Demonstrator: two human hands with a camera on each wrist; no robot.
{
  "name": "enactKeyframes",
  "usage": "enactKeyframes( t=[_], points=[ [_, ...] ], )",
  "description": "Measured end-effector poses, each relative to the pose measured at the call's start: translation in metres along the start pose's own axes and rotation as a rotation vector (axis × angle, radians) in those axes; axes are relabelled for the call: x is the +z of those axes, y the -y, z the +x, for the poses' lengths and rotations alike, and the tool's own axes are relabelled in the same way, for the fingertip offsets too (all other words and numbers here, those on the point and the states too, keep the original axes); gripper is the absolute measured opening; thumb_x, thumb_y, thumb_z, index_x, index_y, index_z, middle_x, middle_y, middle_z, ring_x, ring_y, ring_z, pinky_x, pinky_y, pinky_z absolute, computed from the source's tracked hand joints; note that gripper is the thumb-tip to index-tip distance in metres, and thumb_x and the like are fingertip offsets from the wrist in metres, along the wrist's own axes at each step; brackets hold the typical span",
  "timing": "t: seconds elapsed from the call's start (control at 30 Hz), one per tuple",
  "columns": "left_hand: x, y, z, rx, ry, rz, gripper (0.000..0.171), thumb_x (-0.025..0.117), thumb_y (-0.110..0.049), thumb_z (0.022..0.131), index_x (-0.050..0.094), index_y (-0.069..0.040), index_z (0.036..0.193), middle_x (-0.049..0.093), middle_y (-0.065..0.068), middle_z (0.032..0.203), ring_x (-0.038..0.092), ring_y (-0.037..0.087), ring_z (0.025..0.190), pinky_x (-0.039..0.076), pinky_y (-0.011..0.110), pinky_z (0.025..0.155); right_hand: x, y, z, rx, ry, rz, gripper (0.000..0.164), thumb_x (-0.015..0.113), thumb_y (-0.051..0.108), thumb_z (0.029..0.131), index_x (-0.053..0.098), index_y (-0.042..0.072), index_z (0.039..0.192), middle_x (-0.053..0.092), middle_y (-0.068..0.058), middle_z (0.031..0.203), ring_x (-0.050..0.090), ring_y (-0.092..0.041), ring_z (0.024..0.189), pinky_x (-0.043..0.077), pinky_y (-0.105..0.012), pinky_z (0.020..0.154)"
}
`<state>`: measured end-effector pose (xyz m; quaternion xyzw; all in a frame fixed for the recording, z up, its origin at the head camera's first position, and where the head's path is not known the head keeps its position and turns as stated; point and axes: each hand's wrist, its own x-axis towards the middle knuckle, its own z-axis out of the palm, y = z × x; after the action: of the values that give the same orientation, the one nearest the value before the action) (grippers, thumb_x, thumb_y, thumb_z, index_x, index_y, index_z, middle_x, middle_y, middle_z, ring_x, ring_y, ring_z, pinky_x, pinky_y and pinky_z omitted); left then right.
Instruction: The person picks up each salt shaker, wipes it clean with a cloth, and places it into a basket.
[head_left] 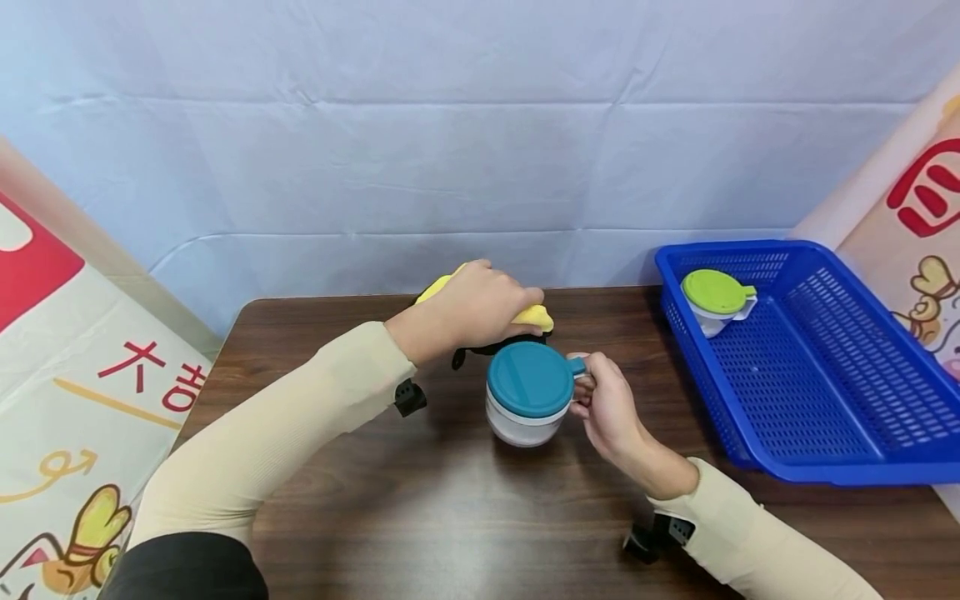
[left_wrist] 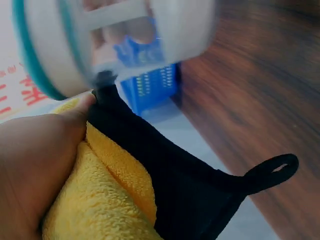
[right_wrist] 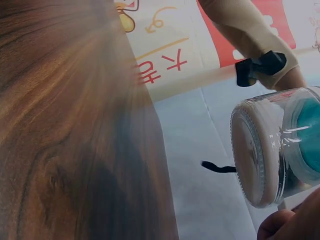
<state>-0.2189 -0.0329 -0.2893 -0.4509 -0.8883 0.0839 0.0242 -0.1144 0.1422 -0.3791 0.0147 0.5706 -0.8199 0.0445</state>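
Observation:
A seasoning jar with a teal lid and a side handle is held up over the table's middle. My right hand grips it by the handle; its clear base shows in the right wrist view. Behind the jar, my left hand holds a bunched cloth, yellow and fluffy on one side and black on the other. A black hanging loop sticks out of the cloth in the left wrist view. The palm covers much of the cloth.
To the right stands a blue plastic basket. Inside its far left corner sits a similar jar with a green lid. The dark wooden table ends at a pale cloth backdrop.

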Motion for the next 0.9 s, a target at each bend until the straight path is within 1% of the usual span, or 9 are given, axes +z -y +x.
enactKeyframes(
  t=[0.07, 0.13, 0.3, 0.53, 0.67, 0.77, 0.9],
  points=[
    [0.004, 0.003, 0.0, -0.012, 0.025, -0.01, 0.038, 0.054, -0.056, 0.101, 0.065, -0.022, 0.115, 0.067, -0.006, 0.082, 0.066, 0.012, 0.08, 0.049, 0.036, 0.076, 0.0, 0.001, 0.0, -0.001, 0.0, -0.002, 0.03, 0.03, 0.006, 0.092, 0.024, 0.01, 0.063, 0.022, 0.005, 0.058, 0.012, -0.015, 0.056, 0.012, -0.026, 0.052],
    [0.007, 0.005, 0.0, -0.019, 0.031, -0.017, 0.038, 0.054, -0.056, 0.102, 0.064, -0.022, 0.115, 0.068, -0.006, 0.083, 0.066, 0.012, 0.08, 0.049, 0.036, 0.077, 0.0, 0.001, -0.001, 0.003, -0.004, 0.0, 0.03, 0.03, 0.006, 0.092, 0.024, 0.01, 0.063, 0.021, 0.005, 0.058, 0.012, -0.016, 0.056, 0.012, -0.026, 0.052],
    [0.01, 0.01, -0.004, -0.019, -0.008, -0.045, 0.037, 0.055, -0.054, 0.102, 0.065, -0.02, 0.112, 0.067, -0.005, 0.08, 0.064, 0.012, 0.076, 0.049, 0.035, 0.073, -0.002, 0.001, -0.001, 0.003, -0.014, 0.008, 0.03, 0.029, 0.005, 0.092, 0.023, 0.01, 0.063, 0.02, 0.004, 0.059, 0.011, -0.017, 0.057, 0.011, -0.026, 0.052],
    [0.018, 0.027, -0.022, -0.04, -0.078, -0.107, 0.032, 0.059, -0.049, 0.102, 0.064, -0.017, 0.105, 0.063, -0.005, 0.073, 0.059, 0.013, 0.066, 0.046, 0.035, 0.068, -0.004, 0.003, 0.0, -0.017, -0.005, 0.011, 0.03, 0.027, 0.005, 0.092, 0.023, 0.011, 0.063, 0.018, 0.004, 0.06, 0.01, -0.017, 0.058, 0.011, -0.026, 0.052],
    [0.021, 0.036, -0.031, -0.057, -0.117, -0.161, 0.03, 0.061, -0.047, 0.101, 0.062, -0.017, 0.097, 0.056, -0.004, 0.065, 0.052, 0.014, 0.059, 0.04, 0.034, 0.063, -0.006, 0.003, 0.0, -0.014, -0.02, 0.009, 0.031, 0.027, 0.006, 0.093, 0.025, 0.012, 0.062, 0.019, 0.005, 0.06, 0.01, -0.017, 0.058, 0.011, -0.025, 0.052],
    [0.023, 0.041, -0.038, -0.068, -0.128, -0.192, 0.032, 0.061, -0.047, 0.101, 0.059, -0.017, 0.092, 0.05, -0.004, 0.06, 0.048, 0.015, 0.056, 0.037, 0.033, 0.06, -0.007, 0.003, 0.0, -0.013, -0.023, 0.011, 0.032, 0.027, 0.006, 0.093, 0.025, 0.013, 0.062, 0.02, 0.006, 0.059, 0.011, -0.016, 0.058, 0.011, -0.025, 0.052],
    [0.024, 0.044, -0.047, -0.068, -0.127, -0.214, 0.033, 0.063, -0.047, 0.1, 0.055, -0.018, 0.087, 0.047, -0.005, 0.059, 0.046, 0.014, 0.054, 0.035, 0.033, 0.059, -0.008, 0.004, 0.001, -0.017, -0.024, 0.012, 0.032, 0.027, 0.006, 0.093, 0.025, 0.013, 0.062, 0.021, 0.006, 0.059, 0.011, -0.016, 0.057, 0.011, -0.026, 0.053]
  ],
)
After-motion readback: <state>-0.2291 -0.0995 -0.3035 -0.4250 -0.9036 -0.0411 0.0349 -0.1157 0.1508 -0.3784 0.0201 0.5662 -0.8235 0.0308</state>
